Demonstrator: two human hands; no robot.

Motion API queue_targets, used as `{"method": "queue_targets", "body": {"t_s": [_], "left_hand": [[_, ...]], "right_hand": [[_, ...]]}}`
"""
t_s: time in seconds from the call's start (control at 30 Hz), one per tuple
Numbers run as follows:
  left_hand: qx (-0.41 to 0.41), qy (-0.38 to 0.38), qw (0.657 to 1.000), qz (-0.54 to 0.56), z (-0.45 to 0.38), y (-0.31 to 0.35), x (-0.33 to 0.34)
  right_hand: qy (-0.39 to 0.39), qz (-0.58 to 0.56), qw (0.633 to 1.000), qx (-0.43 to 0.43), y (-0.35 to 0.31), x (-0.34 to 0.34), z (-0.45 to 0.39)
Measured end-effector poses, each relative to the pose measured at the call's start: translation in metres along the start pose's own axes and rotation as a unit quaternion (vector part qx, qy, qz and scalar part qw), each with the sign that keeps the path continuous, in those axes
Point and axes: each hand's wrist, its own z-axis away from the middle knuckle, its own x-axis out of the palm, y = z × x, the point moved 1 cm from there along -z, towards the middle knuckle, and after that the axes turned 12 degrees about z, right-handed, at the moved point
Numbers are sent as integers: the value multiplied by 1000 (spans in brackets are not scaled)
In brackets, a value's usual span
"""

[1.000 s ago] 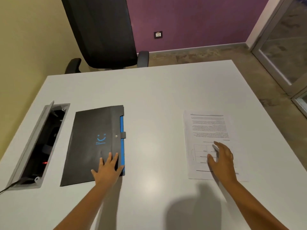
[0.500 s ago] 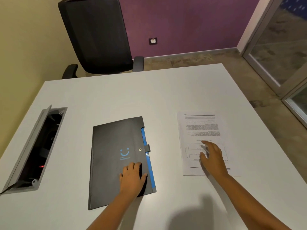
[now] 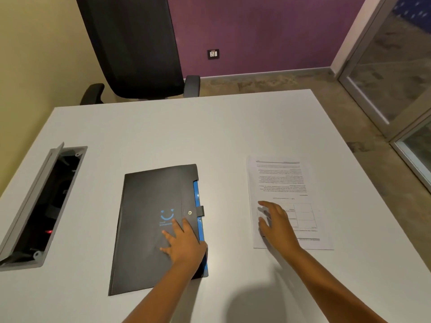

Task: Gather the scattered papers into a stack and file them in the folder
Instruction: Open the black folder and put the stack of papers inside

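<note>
- White worktop [image 3: 210, 136], bearing everything below.
- Black folder [image 3: 149, 224], closed, flat at 7 o'clock on the worktop.
- Printed papers [image 3: 284, 183], stacked flat at 4 o'clock, well apart from the folder.
- Left hand [image 3: 184, 245], fingers straight, pressing on the folder.
- Right hand [image 3: 277, 224], fingers relaxed, resting on the papers.

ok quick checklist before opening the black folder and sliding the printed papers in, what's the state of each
1. Papers gathered: white printed papers lie as one pile on the white table; ok.
2. Black folder with blue edge opened: flap lies closed; not ok.
3. Snap tab undone: cannot tell.
4. Left hand steadies folder: flat on its cover; ok.
5. Right hand on papers: fingers spread on the sheet, no grip yet; ok.
6. Open grey cable tray apart from folder: ok.
</note>
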Motion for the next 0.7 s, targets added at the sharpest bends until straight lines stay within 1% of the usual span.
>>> {"method": "queue_targets", "body": {"t_s": [0.07,0.13,0.2,0.27,0.33,0.4,0.5,0.57,0.7], "left_hand": [[-2,-11,1000,16,-1,0,-2],[13,-15,1000,5,0,0,-6],[46,18,999,-16,0,-1,-10],[83,45,996,8,0,-2,-18],[112,50,992,12,6,0,-29],[124,42,991,21,13,3,-35],[142,57,987,43,30,10,-45],[166,52,982,72,44,16,-52],[203,44,972,107,62,25,-61]], "right_hand": [[-6,1,1000,-2,-3,2,0],[-9,-2,1000,-8,-7,4,1],[-12,-4,1000,-22,-14,8,2],[-16,-3,999,-41,-23,12,3],[-20,-2,998,-65,-33,17,1],[-35,2,996,-85,-45,22,-1],[-59,7,991,-121,-62,30,-4],[-70,37,988,-136,-73,33,-7],[-130,117,978,-114,-84,40,-13]]}}
